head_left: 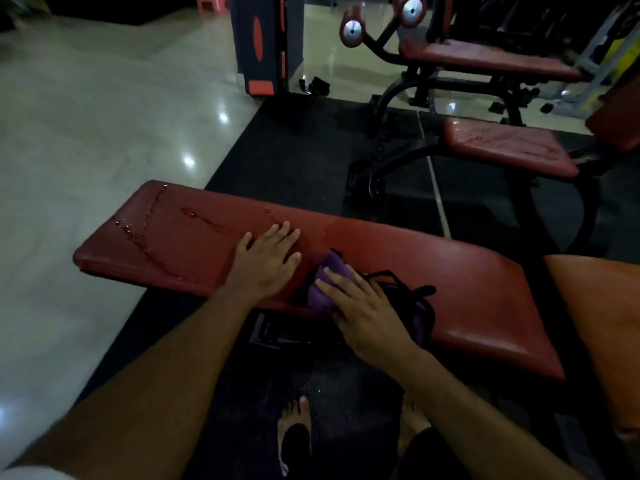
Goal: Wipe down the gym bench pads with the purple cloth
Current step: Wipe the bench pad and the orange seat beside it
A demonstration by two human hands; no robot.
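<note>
A long red bench pad (467, 289) runs across the middle of the head view. Water drops streak its left part. My left hand (266, 259) lies flat on the pad with fingers spread. Just to its right, my right hand (360, 306) presses down on the bunched purple cloth (322, 289), fingers lying over it at the pad's near edge. A black strap (405, 289) lies on the pad under and behind my right hand.
Two more red pads (509, 147) (485, 58) on black frames stand at the back right. An orange pad (602, 323) sits at the right edge. Black rubber matting (294, 157) lies under the benches, glossy tile floor to the left. My bare feet (294, 424) show below.
</note>
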